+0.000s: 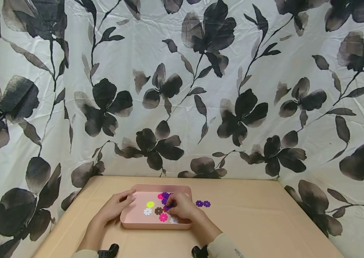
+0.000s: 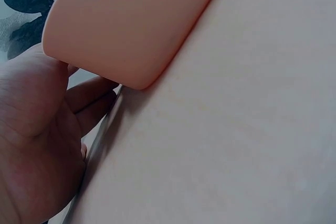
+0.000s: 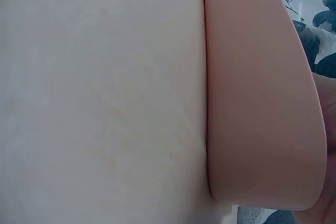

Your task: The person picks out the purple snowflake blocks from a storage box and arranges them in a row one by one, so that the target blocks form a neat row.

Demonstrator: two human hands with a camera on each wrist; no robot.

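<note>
one pink tray (image 1: 127,219) sits on the tan table (image 1: 259,229), near the front edge. inside it lie small flower-shaped discs: one yellow disc (image 1: 150,204), two white discs (image 1: 147,211), one brown disc (image 1: 158,210) and two pink discs (image 1: 163,217), plus a little cluster of purple discs (image 1: 165,196) near the far wall whose number cannot be told because the hand covers part of it. two more purple discs (image 1: 203,204) lie on the table just right of the tray, touching each other.

the left hand (image 1: 115,206) holds the tray's left rim, fingers curled over the edge. the right hand (image 1: 183,208) reaches into the tray and pinches a purple disc (image 1: 168,207) between its fingertips.

a white cloth with black flowers (image 1: 182,89) hangs behind and to both sides of the table. both wrist views are filled by the tray's outer wall and the table top, so they hide the discs.
</note>
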